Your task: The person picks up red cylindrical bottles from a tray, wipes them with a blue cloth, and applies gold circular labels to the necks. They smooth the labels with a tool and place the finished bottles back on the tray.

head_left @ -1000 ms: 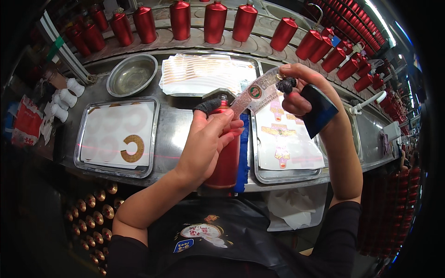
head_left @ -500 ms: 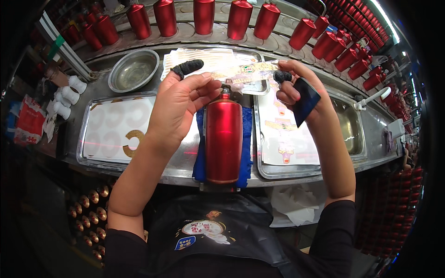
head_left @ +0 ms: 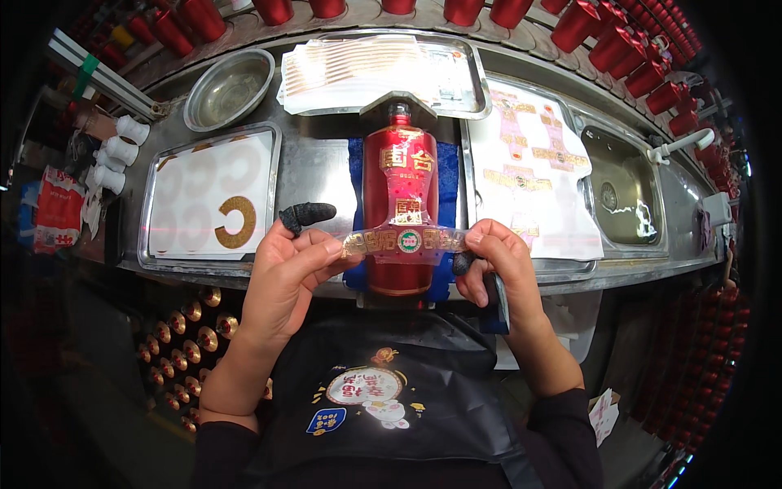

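Observation:
A red bottle (head_left: 403,279) lies on a blue cloth (head_left: 447,183), its neck pointing away from me in a dark metal rest (head_left: 376,104). Over it stretches a clear decal (head_left: 371,242) with gold characters and a round green emblem. My left hand (head_left: 281,281) pinches the decal's left end between thumb and finger. At the other end my right hand (head_left: 509,269) pinches it too, with a dark flat scraper (head_left: 496,306) tucked in its fingers. Each hand wears a black finger cot. Whether the decal's middle touches the bottle, I cannot tell.
To the left are a tray with gold C-shaped decals (head_left: 275,155) and a metal bowl (head_left: 189,110). Decal sheets (head_left: 562,220) lie right, before a sink (head_left: 623,191). A tray of striped sheets (head_left: 481,102) stands behind. Red bottles (head_left: 464,10) line the far conveyor.
Both hands have come down toward me, bringing the decal from above the bottle's neck to its lower body. The decal now spreads over the bottle's front. The view has shifted.

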